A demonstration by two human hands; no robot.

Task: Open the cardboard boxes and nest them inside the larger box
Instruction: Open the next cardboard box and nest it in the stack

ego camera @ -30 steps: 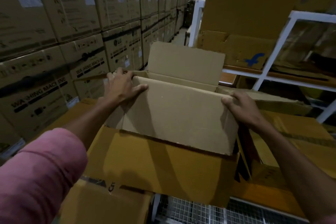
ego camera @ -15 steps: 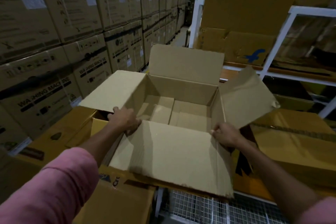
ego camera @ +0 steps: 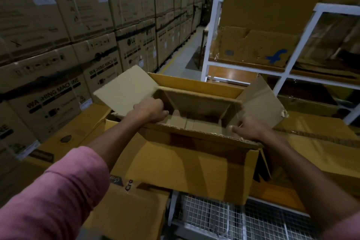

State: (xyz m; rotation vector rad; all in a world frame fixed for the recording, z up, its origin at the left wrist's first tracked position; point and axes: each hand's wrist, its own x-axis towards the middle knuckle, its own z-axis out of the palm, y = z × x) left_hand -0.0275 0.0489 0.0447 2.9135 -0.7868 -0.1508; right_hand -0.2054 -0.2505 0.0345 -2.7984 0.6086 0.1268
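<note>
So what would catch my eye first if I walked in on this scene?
Probably the two bare hands, left hand and right hand, gripping the near rim of an open brown box in the middle, held low in a larger yellow box. Next, the wall of stacked washing machine cartons filling the left side, and the white rack on the right.

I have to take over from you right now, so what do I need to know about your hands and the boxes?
Left hand: gripping the near-left rim of the pale brown open cardboard box.
Right hand: gripping its near-right rim.
The box, flaps spread, sits partly down inside the larger yellow-brown cardboard box.
Done: box opened.
Left: seat it fully, nest any others.
</note>
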